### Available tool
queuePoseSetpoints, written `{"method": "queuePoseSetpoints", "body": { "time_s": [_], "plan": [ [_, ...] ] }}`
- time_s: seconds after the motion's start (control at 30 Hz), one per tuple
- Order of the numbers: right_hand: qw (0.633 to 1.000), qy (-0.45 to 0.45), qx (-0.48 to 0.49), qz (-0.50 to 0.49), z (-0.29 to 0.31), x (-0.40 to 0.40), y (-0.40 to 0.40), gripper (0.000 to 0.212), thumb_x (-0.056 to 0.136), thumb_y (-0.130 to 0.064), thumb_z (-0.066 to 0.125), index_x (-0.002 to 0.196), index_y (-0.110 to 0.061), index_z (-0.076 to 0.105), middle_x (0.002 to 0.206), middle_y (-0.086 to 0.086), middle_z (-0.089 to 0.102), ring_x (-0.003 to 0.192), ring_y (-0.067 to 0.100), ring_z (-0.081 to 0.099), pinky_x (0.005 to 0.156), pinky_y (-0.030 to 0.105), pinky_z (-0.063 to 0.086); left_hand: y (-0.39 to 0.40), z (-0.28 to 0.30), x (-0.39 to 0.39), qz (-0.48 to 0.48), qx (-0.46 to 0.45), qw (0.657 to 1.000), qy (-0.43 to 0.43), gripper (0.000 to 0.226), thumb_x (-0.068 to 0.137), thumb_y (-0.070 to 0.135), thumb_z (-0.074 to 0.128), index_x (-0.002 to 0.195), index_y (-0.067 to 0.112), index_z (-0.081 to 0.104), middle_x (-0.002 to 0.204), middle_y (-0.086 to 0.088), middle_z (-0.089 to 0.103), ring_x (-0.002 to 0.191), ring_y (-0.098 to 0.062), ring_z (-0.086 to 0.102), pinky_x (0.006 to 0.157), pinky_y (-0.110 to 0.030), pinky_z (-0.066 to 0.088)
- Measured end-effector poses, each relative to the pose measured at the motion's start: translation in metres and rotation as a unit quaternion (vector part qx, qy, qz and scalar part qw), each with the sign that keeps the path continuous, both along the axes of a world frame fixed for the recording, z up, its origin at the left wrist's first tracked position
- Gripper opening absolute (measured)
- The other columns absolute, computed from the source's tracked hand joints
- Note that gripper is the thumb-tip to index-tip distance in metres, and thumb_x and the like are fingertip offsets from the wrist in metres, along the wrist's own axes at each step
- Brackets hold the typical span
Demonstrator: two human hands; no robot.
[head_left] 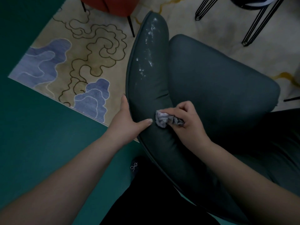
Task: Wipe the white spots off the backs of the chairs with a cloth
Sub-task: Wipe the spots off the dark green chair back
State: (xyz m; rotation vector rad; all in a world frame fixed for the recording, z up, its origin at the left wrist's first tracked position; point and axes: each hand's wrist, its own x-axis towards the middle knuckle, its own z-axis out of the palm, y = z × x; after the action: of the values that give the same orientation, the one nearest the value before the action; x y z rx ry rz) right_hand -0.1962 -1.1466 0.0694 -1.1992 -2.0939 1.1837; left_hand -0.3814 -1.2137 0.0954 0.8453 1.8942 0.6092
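A dark teal chair (219, 82) fills the middle of the view, seen from above. Its curved backrest (149, 88) carries white spots (150, 46) along the upper half. My left hand (128, 120) grips the outer edge of the backrest, thumb lying on top and fingers hidden behind it. My right hand (185, 117) holds a crumpled grey-white cloth (164, 120) pressed on the backrest just right of my left thumb, below the spotted part.
A patterned beige and blue rug (78, 62) lies under the chair on a green floor (40, 135). A red chair (110, 5) stands at the top left, a black wire-legged chair (253, 18) at the top right. My dark trousers and shoe (134, 166) show below.
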Motion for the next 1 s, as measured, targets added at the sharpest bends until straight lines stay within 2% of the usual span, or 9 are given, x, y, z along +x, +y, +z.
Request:
{"method": "queuePoseSetpoints", "body": {
  "time_s": [0.1, 0.23, 0.4, 0.47, 0.57, 0.67, 0.77, 0.9, 1.0],
  "plan": [
    [0.997, -0.008, -0.042, -0.070, -0.003, 0.003, 0.005, 0.034, 0.082, 0.001, 0.069, 0.108, -0.021, 0.071, 0.098, 0.008, 0.043, 0.090, 0.016, 0.053, 0.085, 0.007, 0.040, 0.005, -0.001, 0.013, 0.033, 0.001, 0.998, 0.052, 0.118, 0.069, 0.045, 0.080, 0.152, 0.024, -0.001, 0.152, 0.004, 0.033, 0.133, -0.018, 0.041, 0.106, -0.031, 0.038],
    [0.983, 0.014, -0.136, -0.123, -0.003, 0.007, 0.004, 0.039, 0.085, -0.006, 0.066, 0.097, -0.044, 0.066, 0.103, 0.004, 0.048, 0.088, -0.003, 0.055, 0.081, 0.001, 0.039, 0.006, -0.007, 0.022, 0.052, -0.004, 0.992, 0.116, 0.118, 0.069, 0.048, 0.078, 0.152, 0.021, -0.002, 0.150, -0.001, 0.038, 0.130, -0.023, 0.045, 0.096, -0.027, 0.038],
    [0.966, 0.046, -0.177, -0.183, -0.005, 0.008, 0.006, 0.039, 0.088, -0.010, 0.063, 0.092, -0.049, 0.064, 0.106, -0.005, 0.051, 0.088, -0.012, 0.056, 0.078, -0.001, 0.039, 0.014, -0.010, 0.023, 0.084, -0.015, 0.989, 0.117, 0.122, 0.062, 0.059, 0.078, 0.151, 0.021, 0.004, 0.147, 0.000, 0.042, 0.126, -0.024, 0.048, 0.089, -0.026, 0.038],
    [0.965, 0.058, -0.181, -0.183, -0.007, 0.008, 0.005, 0.041, 0.088, -0.009, 0.063, 0.090, -0.051, 0.064, 0.106, -0.007, 0.052, 0.088, -0.013, 0.056, 0.079, 0.000, 0.040, 0.022, -0.012, 0.021, 0.097, -0.026, 0.988, 0.119, 0.116, 0.058, 0.060, 0.080, 0.145, 0.014, 0.017, 0.142, -0.002, 0.045, 0.123, -0.026, 0.050, 0.086, -0.029, 0.040],
    [0.962, 0.069, -0.193, -0.179, -0.008, 0.008, 0.005, 0.041, 0.088, -0.010, 0.064, 0.089, -0.050, 0.066, 0.110, -0.007, 0.054, 0.091, -0.011, 0.058, 0.080, 0.002, 0.042, 0.025, -0.017, 0.019, 0.101, -0.025, 0.985, 0.138, 0.093, 0.062, 0.055, 0.080, 0.128, 0.011, 0.032, 0.132, -0.006, 0.050, 0.115, -0.027, 0.053, 0.077, -0.027, 0.037],
    [0.961, 0.077, -0.206, -0.170, -0.006, 0.009, 0.006, 0.034, 0.087, -0.014, 0.066, 0.092, -0.048, 0.067, 0.113, -0.003, 0.054, 0.092, -0.011, 0.058, 0.079, 0.002, 0.042, 0.024, -0.021, 0.018, 0.103, -0.018, 0.983, 0.148, 0.082, 0.068, 0.052, 0.078, 0.122, 0.010, 0.034, 0.128, -0.008, 0.053, 0.110, -0.027, 0.054, 0.074, -0.026, 0.036],
    [0.975, 0.053, -0.171, -0.129, -0.002, -0.001, 0.005, 0.027, 0.077, -0.023, 0.075, 0.097, -0.040, 0.071, 0.107, -0.001, 0.053, 0.091, -0.009, 0.056, 0.079, 0.001, 0.039, 0.025, -0.023, 0.019, 0.106, -0.014, 0.982, 0.157, 0.079, 0.070, 0.050, 0.078, 0.121, 0.009, 0.034, 0.126, -0.011, 0.054, 0.110, -0.029, 0.055, 0.074, -0.025, 0.037],
    [0.990, 0.050, -0.119, -0.051, -0.003, -0.003, 0.003, 0.034, 0.072, -0.011, 0.080, 0.097, -0.033, 0.071, 0.092, -0.005, 0.047, 0.083, -0.007, 0.052, 0.078, 0.004, 0.039, 0.026, -0.024, 0.017, 0.101, -0.017, 0.982, 0.158, 0.080, 0.070, 0.050, 0.077, 0.121, 0.007, 0.033, 0.128, -0.013, 0.052, 0.112, -0.031, 0.054, 0.076, -0.027, 0.037],
    [0.985, 0.013, -0.136, -0.109, -0.006, 0.014, 0.009, 0.030, 0.076, -0.011, 0.078, 0.091, -0.036, 0.069, 0.099, 0.003, 0.053, 0.086, -0.003, 0.056, 0.077, 0.002, 0.039, 0.026, -0.022, 0.017, 0.098, -0.018, 0.984, 0.145, 0.081, 0.070, 0.050, 0.078, 0.123, 0.008, 0.033, 0.130, -0.010, 0.051, 0.113, -0.028, 0.053, 0.076, -0.026, 0.037]
  ]
}}
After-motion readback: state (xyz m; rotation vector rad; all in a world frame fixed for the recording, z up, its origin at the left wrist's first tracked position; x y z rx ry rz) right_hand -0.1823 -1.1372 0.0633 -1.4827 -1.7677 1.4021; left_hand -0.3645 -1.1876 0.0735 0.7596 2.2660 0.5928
